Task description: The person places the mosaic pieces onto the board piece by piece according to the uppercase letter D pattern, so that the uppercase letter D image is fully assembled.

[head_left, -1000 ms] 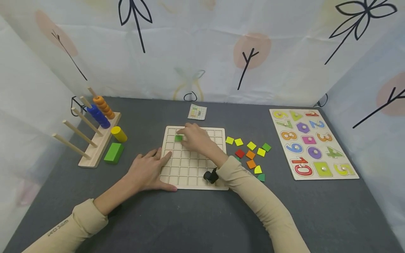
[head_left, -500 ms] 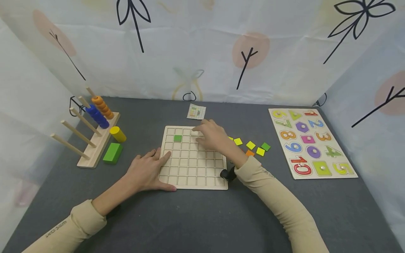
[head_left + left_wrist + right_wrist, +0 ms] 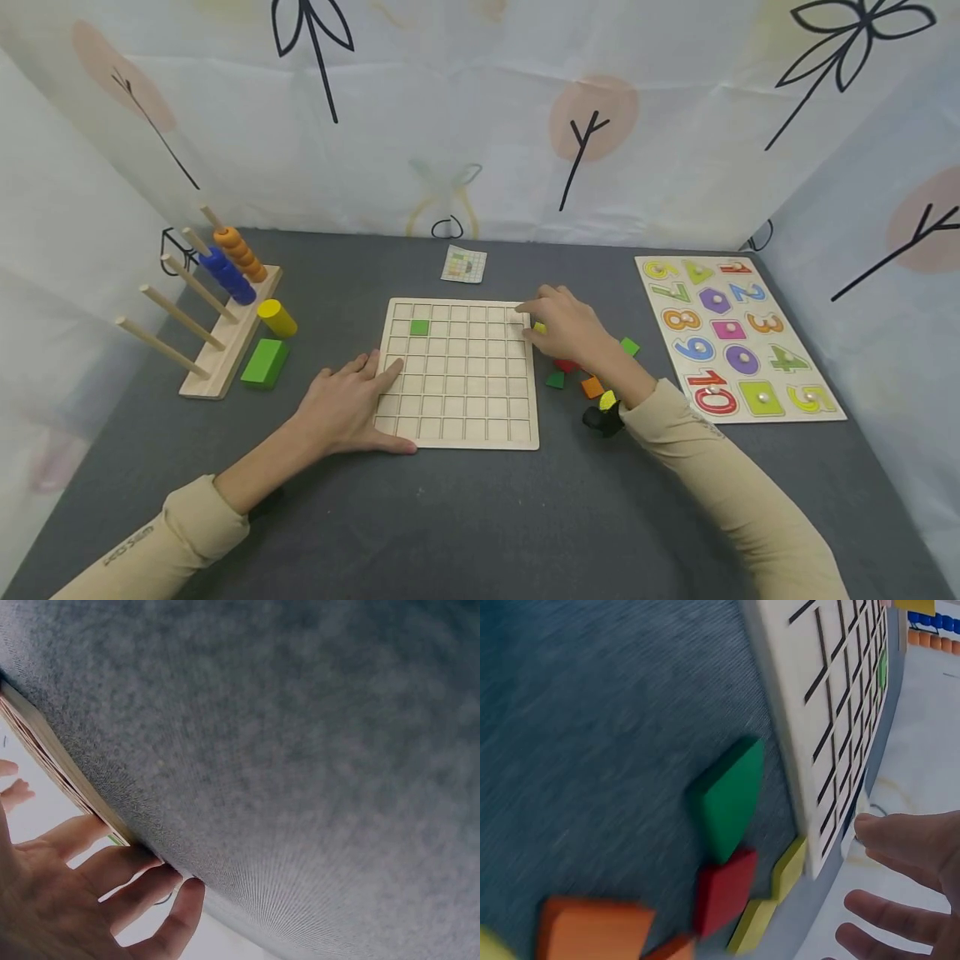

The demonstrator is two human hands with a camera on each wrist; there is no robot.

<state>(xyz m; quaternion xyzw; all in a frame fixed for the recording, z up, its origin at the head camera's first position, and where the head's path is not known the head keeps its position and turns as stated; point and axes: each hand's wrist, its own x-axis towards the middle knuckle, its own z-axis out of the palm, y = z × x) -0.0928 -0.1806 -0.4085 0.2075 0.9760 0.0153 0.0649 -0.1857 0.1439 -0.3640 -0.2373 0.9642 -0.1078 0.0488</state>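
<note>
A light wooden grid board (image 3: pixel 465 385) lies on the dark table, with one green square tile (image 3: pixel 419 327) in a cell near its upper left. My left hand (image 3: pixel 347 408) rests spread along the board's left edge, its thumb at the lower corner. Over the upper right edge of the board hovers my right hand (image 3: pixel 568 329), fingers extended and holding nothing. Beneath and beside it are loose tiles: a yellow one (image 3: pixel 540 327), a red one (image 3: pixel 726 892), a dark green piece with a curved side (image 3: pixel 731 799) and an orange one (image 3: pixel 592 387). The hand hides part of this pile.
A small pattern card (image 3: pixel 463 264) lies behind the board. At left stand a pegged bead stacker (image 3: pixel 238 333), a yellow cylinder (image 3: pixel 277 318) and a green block (image 3: pixel 265 363). A number-and-shape puzzle board (image 3: pixel 701 292) lies at right. A printed cloth (image 3: pixel 480 125) encloses the back.
My right hand has moved right, from beside the green tile across the board to its upper right edge above the loose tiles. The left hand has stayed on the board's left edge.
</note>
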